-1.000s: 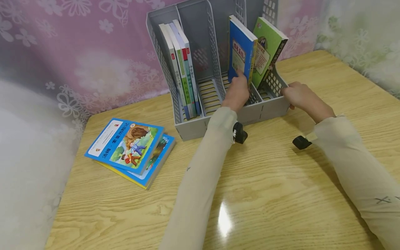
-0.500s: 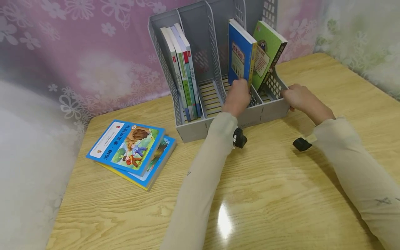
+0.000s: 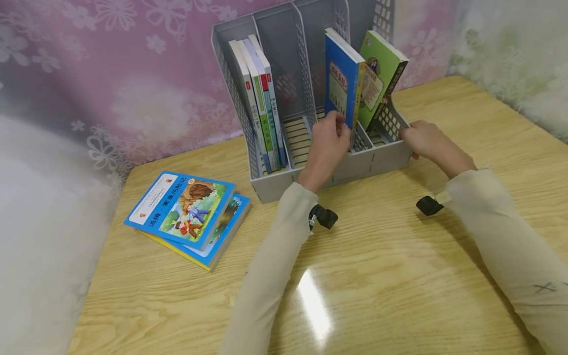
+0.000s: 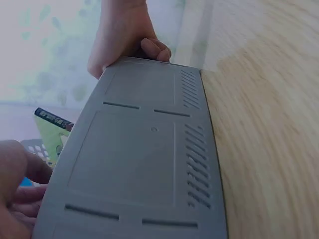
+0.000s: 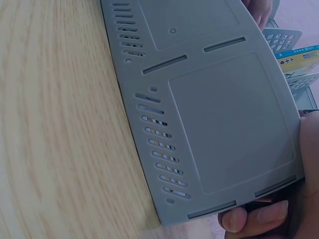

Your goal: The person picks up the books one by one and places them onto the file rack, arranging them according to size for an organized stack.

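Observation:
A grey desktop file rack [image 3: 355, 166] with upright dividers stands at the back of the table. In one compartment right of its middle a blue book [image 3: 341, 74] stands upright. My left hand [image 3: 326, 148] is just in front of that book's lower part, fingers loosely bent; the left wrist view shows its fingers [image 4: 30, 194] at the rack's front edge, with no book between them. At the rack's front right corner my right hand [image 3: 428, 143] grips the wall, its fingertips [image 5: 271, 213] curled round the end. A green book [image 3: 377, 74] leans in the rightmost compartment.
Several thin books [image 3: 262, 106] stand in the leftmost compartment. On the table's left lie two blue-covered books, the upper book [image 3: 193, 209] partly covering the lower book [image 3: 226, 231]. A floral curtain [image 3: 146, 84] hangs behind the wooden table [image 3: 377, 276].
My left hand has drawn back from the blue book, moving slightly left and toward me, its pointing finger now bent. The book stays upright. The right hand keeps its grip on the corner.

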Demonstrator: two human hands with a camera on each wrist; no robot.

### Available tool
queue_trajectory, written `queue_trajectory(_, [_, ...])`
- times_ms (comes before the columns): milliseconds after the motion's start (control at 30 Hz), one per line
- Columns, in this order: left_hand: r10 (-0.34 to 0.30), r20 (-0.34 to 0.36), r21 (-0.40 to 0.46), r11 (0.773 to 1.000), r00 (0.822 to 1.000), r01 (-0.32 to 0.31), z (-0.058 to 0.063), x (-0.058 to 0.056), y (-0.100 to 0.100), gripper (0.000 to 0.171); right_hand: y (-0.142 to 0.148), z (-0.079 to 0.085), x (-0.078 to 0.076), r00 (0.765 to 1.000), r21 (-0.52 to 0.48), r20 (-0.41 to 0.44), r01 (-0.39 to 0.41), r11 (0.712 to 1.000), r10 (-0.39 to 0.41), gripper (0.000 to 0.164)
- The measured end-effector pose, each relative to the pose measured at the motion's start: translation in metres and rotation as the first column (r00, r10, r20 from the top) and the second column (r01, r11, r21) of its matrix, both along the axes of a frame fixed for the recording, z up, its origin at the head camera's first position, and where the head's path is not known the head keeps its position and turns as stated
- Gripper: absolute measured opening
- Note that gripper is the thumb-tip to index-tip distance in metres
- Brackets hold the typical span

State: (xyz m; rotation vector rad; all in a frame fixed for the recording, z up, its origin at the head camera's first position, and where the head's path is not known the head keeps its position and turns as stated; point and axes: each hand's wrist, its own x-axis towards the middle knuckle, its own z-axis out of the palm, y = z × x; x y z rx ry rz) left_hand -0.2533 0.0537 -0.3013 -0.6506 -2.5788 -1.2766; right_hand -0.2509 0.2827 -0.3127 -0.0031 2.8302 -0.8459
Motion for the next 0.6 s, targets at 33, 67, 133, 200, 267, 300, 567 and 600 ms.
queue_trajectory(33, [-0.01,-0.032,0.02,1.0,0.999,0.011,-0.001,0.002,-0.003,0.024,0.001,0.0,0.001,1.0,0.001,0.003,0.001,1.0,-0.001,0.039])
queue_trajectory(67, [-0.013,-0.057,0.035,0.999,0.998,0.015,-0.003,0.005,-0.006,0.023,0.002,0.0,0.001,1.0,-0.002,0.007,0.002,1.0,-0.002,0.039])
queue_trajectory(133, [-0.031,-0.098,0.062,0.997,0.995,0.037,-0.005,0.01,-0.014,0.019,0.001,0.0,0.002,1.0,-0.004,0.012,0.003,1.0,-0.003,0.039])
queue_trajectory(200, [-0.045,-0.125,0.081,0.995,0.991,0.056,-0.005,0.014,-0.024,0.016,-0.001,0.0,0.001,1.0,-0.006,0.026,0.001,1.0,-0.001,0.039])
queue_trajectory(267, [-0.047,-0.151,0.073,0.996,0.987,0.059,-0.004,0.019,-0.037,0.014,-0.002,0.001,0.001,0.999,-0.004,0.034,0.002,1.0,-0.002,0.038])
queue_trajectory(300, [-0.048,-0.163,0.073,0.995,0.986,0.06,-0.004,0.021,-0.044,0.014,-0.003,0.001,0.001,0.999,-0.002,0.036,0.001,1.0,-0.001,0.038])
queue_trajectory(567, [0.009,-0.212,0.196,0.98,0.977,0.034,0.001,0.035,-0.113,0.016,0.0,0.001,0.0,1.0,0.009,0.03,-0.001,1.0,0.001,0.038])
queue_trajectory(600, [0.013,-0.173,0.245,0.969,0.985,0.03,0.002,0.036,-0.121,0.017,0.001,0.001,0.001,1.0,0.008,0.029,-0.001,1.0,0.001,0.038])
